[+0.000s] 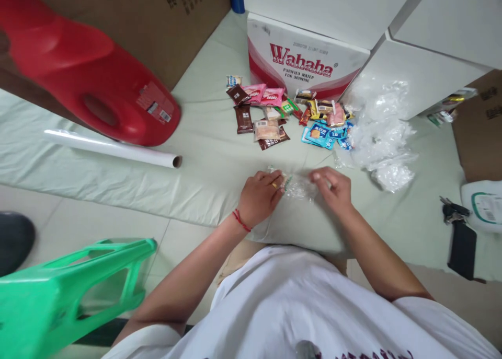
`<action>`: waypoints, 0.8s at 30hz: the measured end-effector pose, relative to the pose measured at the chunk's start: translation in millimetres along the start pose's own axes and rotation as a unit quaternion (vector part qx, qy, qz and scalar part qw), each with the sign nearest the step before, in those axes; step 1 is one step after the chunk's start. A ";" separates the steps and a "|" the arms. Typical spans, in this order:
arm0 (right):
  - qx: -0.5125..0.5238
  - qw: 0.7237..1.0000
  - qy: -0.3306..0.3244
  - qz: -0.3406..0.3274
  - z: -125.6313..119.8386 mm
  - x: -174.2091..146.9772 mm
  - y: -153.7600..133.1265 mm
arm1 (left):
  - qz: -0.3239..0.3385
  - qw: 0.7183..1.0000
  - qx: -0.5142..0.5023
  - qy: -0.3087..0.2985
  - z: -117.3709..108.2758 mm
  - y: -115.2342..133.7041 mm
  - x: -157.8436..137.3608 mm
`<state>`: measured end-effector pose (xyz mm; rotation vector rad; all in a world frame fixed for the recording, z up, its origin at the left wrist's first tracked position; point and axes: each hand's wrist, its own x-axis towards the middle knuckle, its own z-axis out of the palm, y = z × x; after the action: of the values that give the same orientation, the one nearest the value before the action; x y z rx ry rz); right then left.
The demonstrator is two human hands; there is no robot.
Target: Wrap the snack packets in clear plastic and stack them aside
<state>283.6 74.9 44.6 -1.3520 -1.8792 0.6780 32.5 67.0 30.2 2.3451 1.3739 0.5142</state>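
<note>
My left hand (258, 198), with a red cord at its wrist, closes over a small wrapped snack (284, 180) near the front of the cloth-covered table. Around or against that snack lies a clear plastic bag (301, 188); I cannot tell whether the snack is inside it. The bag's right end is pinched between the thumb and fingers of my right hand (334, 188). Just beyond my hands is a loose pile of packaged snacks, with brown packets (243, 119), pink packets (272, 96) and blue packets (319, 134).
Crumpled clear bags (388, 134) are heaped at the right. A Wahaha carton (306, 61) stands behind the snacks. To the left are a red jug (78, 66) and a white roll (117, 151). Keys (453, 210) and a black phone (463, 249) lie far right; a green stool (58, 286) stands lower left.
</note>
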 end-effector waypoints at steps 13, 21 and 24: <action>0.015 0.971 -0.134 0.199 1.5 -1.3 2.1 | 0.021 0.996 0.083 0.004 12.1 9.8 -12.3; 0.320 0.876 -0.104 0.345 5.7 11.5 -29.4 | 0.024 0.998 0.048 0.036 25.3 7.9 -15.2; 0.374 0.857 -0.092 0.342 27.8 30.6 -44.5 | 0.026 0.998 0.055 0.031 27.6 9.5 -15.2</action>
<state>229.9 89.8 68.8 -1.4030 -0.9841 1.7337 46.0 45.6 9.1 2.4782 1.4040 0.5429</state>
